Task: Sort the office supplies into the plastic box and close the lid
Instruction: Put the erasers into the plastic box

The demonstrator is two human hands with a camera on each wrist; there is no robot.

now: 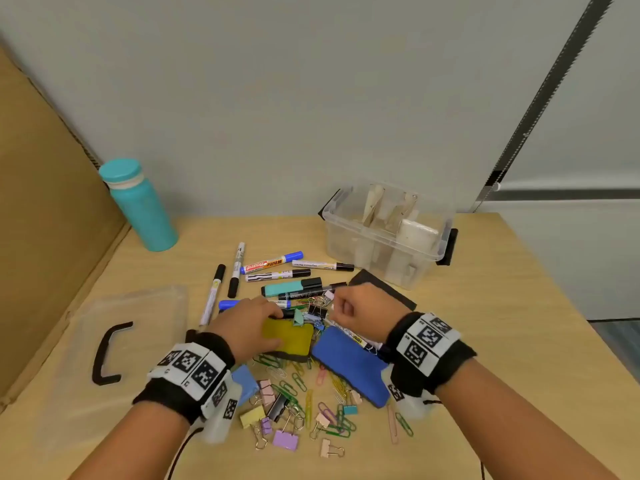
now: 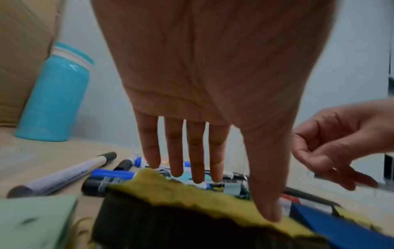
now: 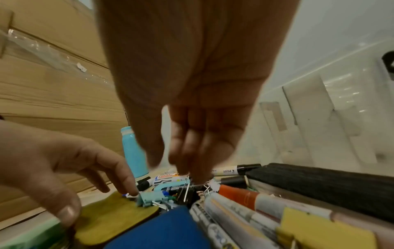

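Observation:
A yellow-topped board eraser [image 1: 294,337] lies in the middle of a heap of supplies. My left hand [image 1: 256,327] is spread over its left half; in the left wrist view the thumb rests on the yellow felt [image 2: 192,197] and the straight fingers reach past its far edge. My right hand [image 1: 337,308] hovers just right of it, its fingertips bunched on the wire handles of a black binder clip [image 3: 185,197]. The clear plastic box [image 1: 332,216] stands open at the back right, with cardboard dividers inside.
Several markers [image 1: 273,265] lie behind the hands. A blue eraser [image 1: 349,362] and a black eraser [image 1: 381,289] flank the right wrist. Paper clips and binder clips [image 1: 311,403] litter the near table. The clear lid [image 1: 138,306] lies left, with a teal bottle [image 1: 138,206] and cardboard [image 1: 41,220] behind it.

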